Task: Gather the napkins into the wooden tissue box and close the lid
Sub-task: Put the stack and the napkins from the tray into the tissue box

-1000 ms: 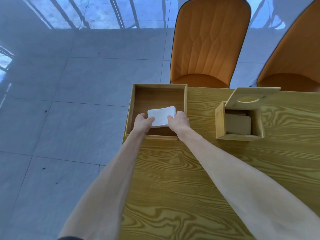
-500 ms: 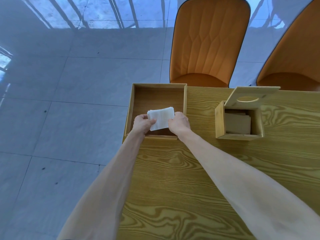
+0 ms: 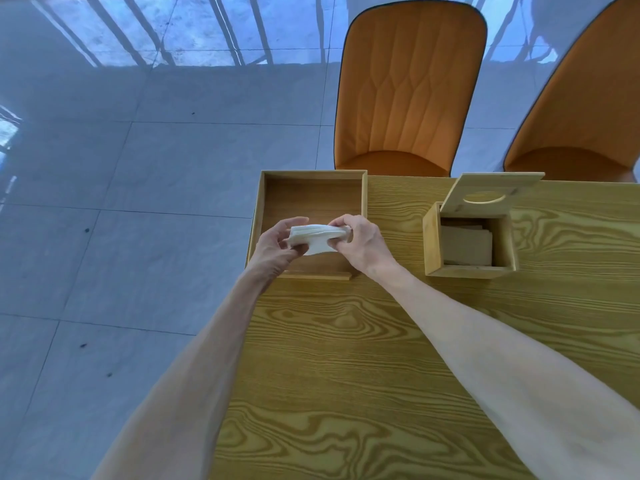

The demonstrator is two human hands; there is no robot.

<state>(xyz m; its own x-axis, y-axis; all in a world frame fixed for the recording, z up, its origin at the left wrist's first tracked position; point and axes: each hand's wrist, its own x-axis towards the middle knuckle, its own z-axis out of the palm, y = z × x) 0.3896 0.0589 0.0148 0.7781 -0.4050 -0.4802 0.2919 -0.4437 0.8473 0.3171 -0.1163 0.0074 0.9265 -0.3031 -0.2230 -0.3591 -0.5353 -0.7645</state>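
Both bare forearms reach forward over the yellow wood-grain table (image 3: pixel 363 341) and meet above the shallow open wooden tray (image 3: pixel 311 199) at the table's far left corner. The left hand (image 3: pixel 277 247) and the right hand (image 3: pixel 360 242) each pinch one end of the small stack of white paper napkins (image 3: pixel 313 237), thumbs on top and fingers curled beneath; the stack is raised clear of the tray floor and sags slightly in the middle, a loose lower sheet hanging at its near edge. The square wooden tissue box (image 3: pixel 469 270) stands to the right of the tray, apart from it and from the right hand, with bare table between them. Its wooden lid with an oval slot (image 3: pixel 491 192) is tilted up and back from the far rim, leaving the mouth open; folded napkins already lie inside, in shadow. The tray's left wall lies at the table's left edge, with grey tiled floor (image 3: pixel 121 202) beyond. Two orange upholstered chairs (image 3: pixel 408 91) stand at the far edge.
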